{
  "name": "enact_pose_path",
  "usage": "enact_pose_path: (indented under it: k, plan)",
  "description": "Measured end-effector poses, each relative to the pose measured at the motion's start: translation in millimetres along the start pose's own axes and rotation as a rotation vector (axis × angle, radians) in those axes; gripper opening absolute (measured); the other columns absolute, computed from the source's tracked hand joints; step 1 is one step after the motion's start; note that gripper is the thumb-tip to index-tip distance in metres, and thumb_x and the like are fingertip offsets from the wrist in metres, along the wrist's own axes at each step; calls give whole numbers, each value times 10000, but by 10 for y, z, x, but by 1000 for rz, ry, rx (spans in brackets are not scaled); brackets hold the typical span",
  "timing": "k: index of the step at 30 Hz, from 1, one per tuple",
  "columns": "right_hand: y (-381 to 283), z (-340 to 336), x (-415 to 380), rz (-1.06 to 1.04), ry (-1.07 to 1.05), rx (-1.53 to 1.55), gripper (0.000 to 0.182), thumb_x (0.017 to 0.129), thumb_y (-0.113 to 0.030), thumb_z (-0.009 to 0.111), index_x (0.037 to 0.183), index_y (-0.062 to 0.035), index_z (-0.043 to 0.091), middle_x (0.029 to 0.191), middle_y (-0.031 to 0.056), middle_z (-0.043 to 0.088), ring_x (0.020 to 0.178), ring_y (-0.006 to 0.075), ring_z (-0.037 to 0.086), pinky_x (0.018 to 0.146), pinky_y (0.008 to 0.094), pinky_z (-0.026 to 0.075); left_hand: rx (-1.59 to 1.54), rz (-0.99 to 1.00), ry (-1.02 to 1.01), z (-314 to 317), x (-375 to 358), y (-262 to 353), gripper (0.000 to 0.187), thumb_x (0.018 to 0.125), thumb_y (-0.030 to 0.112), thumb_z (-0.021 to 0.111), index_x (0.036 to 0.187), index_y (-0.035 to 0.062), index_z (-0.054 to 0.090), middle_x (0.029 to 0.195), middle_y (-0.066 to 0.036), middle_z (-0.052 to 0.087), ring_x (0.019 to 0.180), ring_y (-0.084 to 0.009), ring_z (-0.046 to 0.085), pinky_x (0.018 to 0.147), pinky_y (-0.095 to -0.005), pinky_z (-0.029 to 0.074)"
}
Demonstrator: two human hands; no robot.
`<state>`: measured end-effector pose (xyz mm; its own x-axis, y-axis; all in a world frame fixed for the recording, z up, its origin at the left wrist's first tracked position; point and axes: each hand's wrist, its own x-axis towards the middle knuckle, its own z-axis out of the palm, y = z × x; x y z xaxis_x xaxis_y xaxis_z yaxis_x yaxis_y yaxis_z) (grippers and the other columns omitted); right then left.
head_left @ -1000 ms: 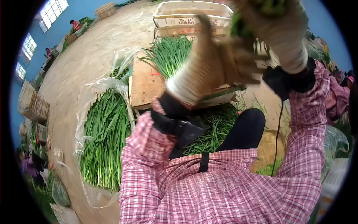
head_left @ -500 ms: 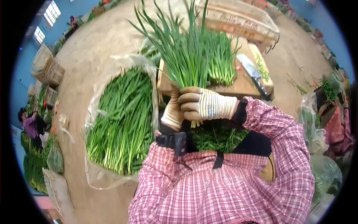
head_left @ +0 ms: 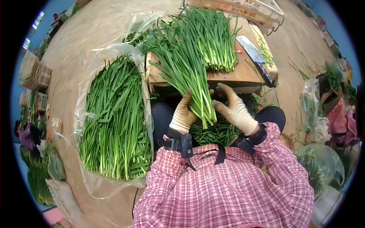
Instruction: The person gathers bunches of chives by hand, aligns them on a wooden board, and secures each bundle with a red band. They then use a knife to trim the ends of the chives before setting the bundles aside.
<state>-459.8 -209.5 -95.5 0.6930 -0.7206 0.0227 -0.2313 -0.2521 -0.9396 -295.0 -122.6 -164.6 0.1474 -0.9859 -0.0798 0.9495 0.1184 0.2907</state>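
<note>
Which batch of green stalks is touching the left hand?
The bunch whose pale ends jut past the board, against the left hand; another bunch lies beside the knife; the large pile sits in plastic.

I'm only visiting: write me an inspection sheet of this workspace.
Surface: brown wooden table, partly covered.
Job's things: long green leafy bunch, overhanging table edge; similar bunch on table; green stalks in clear plastic sheeting.
Clutter: black-handled steel knife; small green scraps beside it.
Hands: tan-gloved left hand against first bunch, fingers mostly hidden; tan-gloved right hand open beside it, touch unclear.
Cables: thin black cord near pink checked left sleeve.
Surroundings: tan floor; off-white plastic crate beyond table.
</note>
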Motion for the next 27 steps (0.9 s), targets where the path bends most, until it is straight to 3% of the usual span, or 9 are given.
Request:
enact_pose_path:
  k: [7,10,11,14,15,16,20,26,27]
  plan:
    - [-64,589,-162,-398,-50,-1013,736,819,-359,657,1372,75,438,1394,276,465,1363,443,360,1113,573,250,357,156,97,133,-157,-6,622,868,325,740,1358,30,497,1341,-123,576,1227,-255,551,1058,-400,454]
    - [-191,623,-191,-431,-162,-1083,721,800,-367,681,1344,64,487,1414,269,452,1379,439,342,1117,596,220,268,127,263,-707,-217,-146,491,896,229,703,1307,16,541,1311,-133,595,1186,-263,580,1042,-408,475]
    - [-247,569,-203,-516,-131,-1027,664,788,-330,719,1306,36,525,1366,241,507,1342,400,413,1096,557,289,-73,28,223,-371,-306,-90,422,888,171,673,1258,-7,573,1267,-150,618,1141,-262,610,1001,-413,514]
    - [-164,337,-20,-559,-74,-574,441,804,-291,716,1156,-38,632,1197,186,626,1166,333,581,988,471,440,-151,80,108,-308,-412,-49,429,875,178,678,1241,-22,576,1224,-159,637,1107,-259,629,951,-424,549]
    - [-180,288,89,-432,-4,-400,291,811,-195,711,1051,-44,647,1004,157,676,988,316,658,860,403,514,-126,41,95,-347,-420,-43,520,867,207,686,1299,-35,527,1270,-167,610,1083,-258,641,902,-431,574]
    - [-93,369,130,-23,58,42,260,822,-154,698,1036,-19,638,959,173,674,933,342,659,830,395,516,-130,43,96,-375,-430,-66,520,867,207,686,1299,-35,527,1270,-167,610,1083,-258,641,902,-431,574]
    - [-74,263,572,-209,178,-81,190,866,-151,652,974,5,661,924,191,684,890,335,668,792,390,515,-139,45,18,-226,-429,-63,656,881,229,674,1420,-27,400,1395,-173,520,1115,-282,629,910,-434,567]
    - [-176,454,1275,5,66,-241,325,830,-282,673,978,4,718,874,200,711,839,309,692,783,347,530,-28,50,30,-234,-420,-66,657,879,225,663,1425,-23,395,1420,-180,496,1179,-323,592,969,-468,530]
    - [-169,462,1330,66,-35,-262,362,833,-295,697,996,28,706,877,169,716,821,246,679,777,322,526,-27,48,28,-238,-419,-64,657,879,225,663,1425,-23,395,1420,-180,496,1179,-323,592,969,-468,530]
